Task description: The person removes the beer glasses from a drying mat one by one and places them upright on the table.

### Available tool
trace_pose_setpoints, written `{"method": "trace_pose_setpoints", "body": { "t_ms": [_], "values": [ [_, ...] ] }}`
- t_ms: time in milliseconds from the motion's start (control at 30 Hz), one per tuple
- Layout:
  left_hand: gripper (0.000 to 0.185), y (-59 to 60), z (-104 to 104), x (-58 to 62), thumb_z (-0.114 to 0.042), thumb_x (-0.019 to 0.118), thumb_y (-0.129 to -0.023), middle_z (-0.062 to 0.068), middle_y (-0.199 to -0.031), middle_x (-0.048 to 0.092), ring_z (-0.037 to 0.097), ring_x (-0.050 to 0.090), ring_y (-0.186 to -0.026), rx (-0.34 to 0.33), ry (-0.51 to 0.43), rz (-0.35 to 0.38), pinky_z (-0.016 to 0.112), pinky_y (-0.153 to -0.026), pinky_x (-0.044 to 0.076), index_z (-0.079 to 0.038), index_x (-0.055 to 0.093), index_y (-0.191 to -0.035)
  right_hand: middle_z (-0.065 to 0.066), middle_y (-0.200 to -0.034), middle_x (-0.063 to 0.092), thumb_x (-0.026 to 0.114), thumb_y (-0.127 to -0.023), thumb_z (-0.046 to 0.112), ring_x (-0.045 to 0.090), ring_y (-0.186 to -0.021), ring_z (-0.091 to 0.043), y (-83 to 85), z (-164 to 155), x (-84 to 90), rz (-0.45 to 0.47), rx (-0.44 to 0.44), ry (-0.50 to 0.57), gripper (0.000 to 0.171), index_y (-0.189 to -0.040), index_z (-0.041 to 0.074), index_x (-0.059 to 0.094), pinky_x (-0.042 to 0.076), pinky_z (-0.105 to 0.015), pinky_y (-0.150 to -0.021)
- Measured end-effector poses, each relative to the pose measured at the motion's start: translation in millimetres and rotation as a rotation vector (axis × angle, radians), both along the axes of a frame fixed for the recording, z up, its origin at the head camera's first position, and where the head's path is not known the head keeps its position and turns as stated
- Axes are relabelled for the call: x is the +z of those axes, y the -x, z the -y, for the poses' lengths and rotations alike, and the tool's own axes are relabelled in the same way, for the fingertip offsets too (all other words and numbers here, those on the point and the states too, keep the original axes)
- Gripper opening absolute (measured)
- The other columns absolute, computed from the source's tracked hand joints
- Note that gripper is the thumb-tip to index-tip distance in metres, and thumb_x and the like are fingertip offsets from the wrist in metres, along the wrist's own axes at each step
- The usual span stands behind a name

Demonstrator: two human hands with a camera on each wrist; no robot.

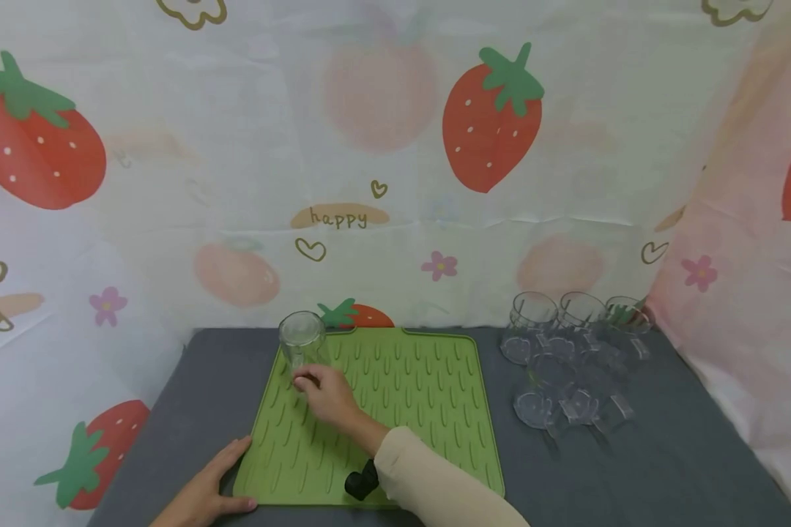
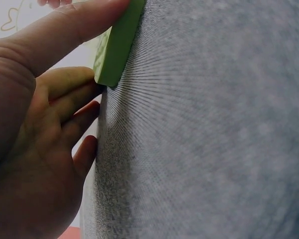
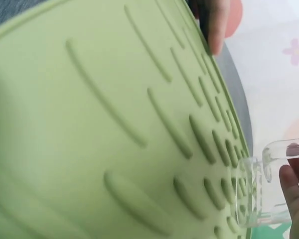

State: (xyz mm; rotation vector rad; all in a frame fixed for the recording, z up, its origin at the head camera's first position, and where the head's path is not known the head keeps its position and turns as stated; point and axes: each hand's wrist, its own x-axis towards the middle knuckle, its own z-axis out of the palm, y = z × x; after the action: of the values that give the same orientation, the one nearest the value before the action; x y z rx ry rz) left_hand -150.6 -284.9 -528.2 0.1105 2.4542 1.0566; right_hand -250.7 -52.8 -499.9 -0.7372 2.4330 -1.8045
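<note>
A clear glass mug stands at the far left corner of a green ridged silicone mat. My right hand grips its handle, which points toward me; the right wrist view shows the fingers curled at the handle. My left hand lies at the mat's near left corner. Its fingers reach along the left edge and its thumb lies against the front edge, while the other fingers look extended in the left wrist view.
Several clear mugs stand grouped on the grey tablecloth right of the mat, their handles mostly toward the near right. Behind the table hangs a strawberry-print curtain. A black wrist strap piece shows below my right sleeve.
</note>
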Motion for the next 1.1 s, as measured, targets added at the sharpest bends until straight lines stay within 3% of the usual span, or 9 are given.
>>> {"method": "trace_pose_setpoints", "body": {
  "t_ms": [200, 367, 567, 867, 1100],
  "values": [
    [0.101, 1.4, 1, -2.0, -0.031, 0.080, -0.080, 0.040, -0.154, 0.012, 0.061, 0.010, -0.139, 0.006, 0.009, 0.012, 0.073, -0.102, 0.029, 0.004, 0.020, -0.153, -0.012, -0.102, 0.068, 0.050, -0.102, 0.015, 0.063, -0.088, -0.008, 2.1, -5, -3.6, -0.004, -0.011, 0.008, 0.024, -0.111, -0.002, 0.065, 0.052, -0.018, -0.077],
    [0.102, 2.8, 2, -4.7, -0.031, 0.080, -0.079, 0.040, -0.154, 0.012, 0.061, 0.010, -0.139, 0.011, 0.004, 0.012, 0.073, -0.102, 0.028, 0.005, 0.020, -0.153, -0.011, -0.093, 0.069, 0.060, -0.098, 0.016, 0.061, -0.079, -0.005, 3.3, -3, -11.4, -0.060, -0.055, 0.035, 0.019, -0.106, 0.000, 0.067, 0.052, -0.016, -0.071],
    [0.100, 1.5, 3, -8.9, -0.029, 0.080, -0.080, 0.041, -0.153, 0.012, 0.062, 0.009, -0.139, -0.009, -0.023, 0.008, 0.074, -0.102, 0.028, 0.007, 0.020, -0.152, -0.007, -0.088, 0.071, 0.069, -0.092, 0.020, 0.063, -0.077, -0.006, -4.3, -1, -14.4, -0.130, -0.195, 0.027, 0.019, -0.102, 0.005, 0.070, 0.052, -0.015, -0.068],
    [0.100, 3.5, 2, -7.1, -0.029, 0.080, -0.080, 0.040, -0.154, 0.012, 0.060, 0.007, -0.140, -0.002, -0.028, 0.013, 0.073, -0.103, 0.028, 0.006, 0.020, -0.152, -0.002, -0.073, 0.068, 0.070, -0.089, 0.013, 0.058, -0.064, -0.003, -8.4, 4, -13.8, -0.388, -0.366, -0.112, 0.009, -0.091, 0.005, 0.073, 0.043, -0.009, -0.058],
    [0.099, 3.4, 2, -3.7, -0.029, 0.080, -0.080, 0.040, -0.154, 0.013, 0.061, 0.008, -0.140, -0.006, -0.025, 0.011, 0.073, -0.102, 0.028, 0.006, 0.020, -0.152, -0.005, -0.080, 0.070, 0.067, -0.090, 0.009, 0.062, -0.068, -0.005, -8.8, 1, -9.4, -0.369, -0.385, -0.140, 0.010, -0.095, 0.001, 0.071, 0.047, -0.009, -0.059]
  ]
}}
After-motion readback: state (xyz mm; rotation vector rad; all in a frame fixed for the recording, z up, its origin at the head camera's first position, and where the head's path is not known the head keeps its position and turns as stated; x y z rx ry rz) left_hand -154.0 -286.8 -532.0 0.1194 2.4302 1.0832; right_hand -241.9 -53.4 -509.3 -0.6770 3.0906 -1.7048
